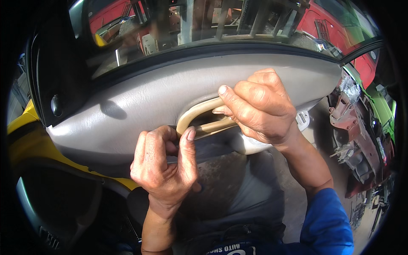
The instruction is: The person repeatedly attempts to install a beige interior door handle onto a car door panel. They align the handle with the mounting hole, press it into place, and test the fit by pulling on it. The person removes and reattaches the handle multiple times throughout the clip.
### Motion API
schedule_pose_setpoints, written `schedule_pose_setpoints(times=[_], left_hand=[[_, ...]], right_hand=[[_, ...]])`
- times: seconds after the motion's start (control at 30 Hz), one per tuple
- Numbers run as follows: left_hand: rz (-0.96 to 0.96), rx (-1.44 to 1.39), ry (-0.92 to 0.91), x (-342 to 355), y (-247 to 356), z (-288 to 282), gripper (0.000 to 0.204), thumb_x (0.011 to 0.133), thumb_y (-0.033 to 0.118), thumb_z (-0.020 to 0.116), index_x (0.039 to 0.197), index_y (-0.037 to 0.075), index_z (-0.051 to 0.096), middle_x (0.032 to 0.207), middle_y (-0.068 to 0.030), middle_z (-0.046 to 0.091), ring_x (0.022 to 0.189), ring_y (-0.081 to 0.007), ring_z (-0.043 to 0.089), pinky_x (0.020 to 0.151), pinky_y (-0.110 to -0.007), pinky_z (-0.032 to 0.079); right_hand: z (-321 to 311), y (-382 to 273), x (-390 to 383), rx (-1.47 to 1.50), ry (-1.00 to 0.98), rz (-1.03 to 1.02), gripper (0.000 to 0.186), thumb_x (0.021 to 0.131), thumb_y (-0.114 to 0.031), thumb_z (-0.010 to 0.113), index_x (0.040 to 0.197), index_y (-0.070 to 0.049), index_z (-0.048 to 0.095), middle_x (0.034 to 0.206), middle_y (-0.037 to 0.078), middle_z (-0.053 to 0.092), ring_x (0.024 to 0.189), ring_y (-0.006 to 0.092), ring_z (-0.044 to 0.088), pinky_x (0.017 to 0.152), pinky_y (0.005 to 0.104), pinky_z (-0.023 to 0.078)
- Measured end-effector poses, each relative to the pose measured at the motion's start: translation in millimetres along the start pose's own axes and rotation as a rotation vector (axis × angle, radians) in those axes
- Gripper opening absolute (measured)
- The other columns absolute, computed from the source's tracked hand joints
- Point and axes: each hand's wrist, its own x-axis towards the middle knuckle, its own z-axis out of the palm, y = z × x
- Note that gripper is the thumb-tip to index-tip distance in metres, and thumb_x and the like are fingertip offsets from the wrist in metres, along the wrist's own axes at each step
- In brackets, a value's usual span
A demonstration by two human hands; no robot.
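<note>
A tan door handle trim [185,118], shaped like a long rounded loop, lies against the grey door panel [144,91] of a car. My left hand [163,165] pinches its left end, with the thumb at the front and the fingers curled behind. On its right part my right hand [263,106] is closed, thumb and fingers gripping the upper edge and covering that end. Whether the trim is fixed to the panel is hidden by my hands. Just below my right hand is a pale, rounded armrest part [250,145].
A small switch plate [302,118] sits right of my right wrist. Above the panel runs the window glass [204,25], with a black mirror corner [57,91] at left. Yellow bodywork [29,123] borders the door. Worn vehicle parts [346,123] stand at the right.
</note>
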Motion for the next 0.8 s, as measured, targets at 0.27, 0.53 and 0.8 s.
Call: schedule_pose_setpoints(times=[0.27, 0.53, 0.8], left_hand=[[-0.075, 0.079, -0.068, 5, 15, -3, 0.018, 0.093, 0.005, 0.084, 0.091, -0.001, 0.067, 0.075, -0.0057, 0.061, 0.062, -0.0153, 0.051, 0.058, -0.031, 0.043], [0.330, 0.408, -0.155, 20, 27, -9, 0.053, 0.084, -0.004, 0.079, 0.136, 0.006, 0.070, 0.130, -0.0125, 0.070, 0.123, -0.0317, 0.065, 0.105, -0.045, 0.049], [0.496, 0.470, -0.460, 32, 18, 24, 0.107, 0.066, 0.039, 0.100, 0.161, 0.020, 0.055, 0.150, -0.0057, 0.059, 0.140, -0.0285, 0.052, 0.117, -0.048, 0.034]], right_hand=[[14, -4, -17, 0.118, 0.078, 0.124, 0.021, 0.079, -0.015, 0.086, 0.098, -0.009, 0.078, 0.098, -0.002, 0.067, 0.097, 0.0183, 0.064, 0.084, 0.0348, 0.052], [-38, -15, -68, 0.068, 0.182, 0.464, 0.042, 0.077, -0.012, 0.093, 0.116, -0.009, 0.079, 0.111, 0.006, 0.071, 0.102, 0.0266, 0.065, 0.091, 0.0378, 0.056], [-40, -52, -193, -0.119, -0.312, 0.977, 0.045, 0.089, -0.044, 0.086, 0.107, -0.006, 0.073, 0.100, 0.010, 0.071, 0.106, 0.0331, 0.068, 0.101, 0.0458, 0.047]])
